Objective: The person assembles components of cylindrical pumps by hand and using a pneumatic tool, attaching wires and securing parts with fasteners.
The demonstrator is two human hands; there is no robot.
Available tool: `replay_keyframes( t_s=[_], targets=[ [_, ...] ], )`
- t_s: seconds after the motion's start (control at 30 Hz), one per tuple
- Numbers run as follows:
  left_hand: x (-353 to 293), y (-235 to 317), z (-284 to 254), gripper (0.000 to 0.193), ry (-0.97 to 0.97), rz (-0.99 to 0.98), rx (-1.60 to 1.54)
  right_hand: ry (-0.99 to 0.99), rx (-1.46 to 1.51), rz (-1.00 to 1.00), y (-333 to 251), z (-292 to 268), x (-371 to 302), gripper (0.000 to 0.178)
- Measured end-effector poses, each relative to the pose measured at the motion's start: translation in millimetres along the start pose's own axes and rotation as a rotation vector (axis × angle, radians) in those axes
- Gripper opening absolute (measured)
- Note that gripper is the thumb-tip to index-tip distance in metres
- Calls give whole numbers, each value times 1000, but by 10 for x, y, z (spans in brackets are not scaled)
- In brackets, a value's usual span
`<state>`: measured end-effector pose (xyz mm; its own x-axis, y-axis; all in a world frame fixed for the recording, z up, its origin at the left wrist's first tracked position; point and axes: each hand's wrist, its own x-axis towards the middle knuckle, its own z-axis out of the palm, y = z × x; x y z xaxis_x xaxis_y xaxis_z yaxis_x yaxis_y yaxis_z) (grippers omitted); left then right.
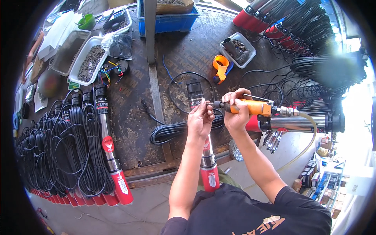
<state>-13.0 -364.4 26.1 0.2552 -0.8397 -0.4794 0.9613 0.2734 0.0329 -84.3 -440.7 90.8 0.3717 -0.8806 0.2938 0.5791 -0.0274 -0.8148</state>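
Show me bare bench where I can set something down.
Two free patches: between the blue bin and the orange holder, and between the left cylinders and the cable coil. Crowded: the right side, with cable bundles, and the middle, where left hand and right hand are at the driver.

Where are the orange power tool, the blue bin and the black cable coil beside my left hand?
Orange power tool (257, 108): head view, on its orange body.
Blue bin (176, 26): head view, on its front wall.
Black cable coil (171, 132): head view, on its bundled strands.
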Motion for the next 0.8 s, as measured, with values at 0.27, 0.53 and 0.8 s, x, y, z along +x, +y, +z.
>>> replay_keyframes(
  t_s=[0.27, 0.53, 0.8],
  targets=[
    [247, 16, 190, 44, 330, -23, -124, -108, -145, -11, 310, -116, 102, 25],
    [183, 13, 123, 38, 273, 22, -6, -113, -143, 52, 450, -158, 258, 23],
    [-54, 88, -291, 17, 431, 362, 102, -181, -269, 6, 499, 33, 272, 20]
  ],
)
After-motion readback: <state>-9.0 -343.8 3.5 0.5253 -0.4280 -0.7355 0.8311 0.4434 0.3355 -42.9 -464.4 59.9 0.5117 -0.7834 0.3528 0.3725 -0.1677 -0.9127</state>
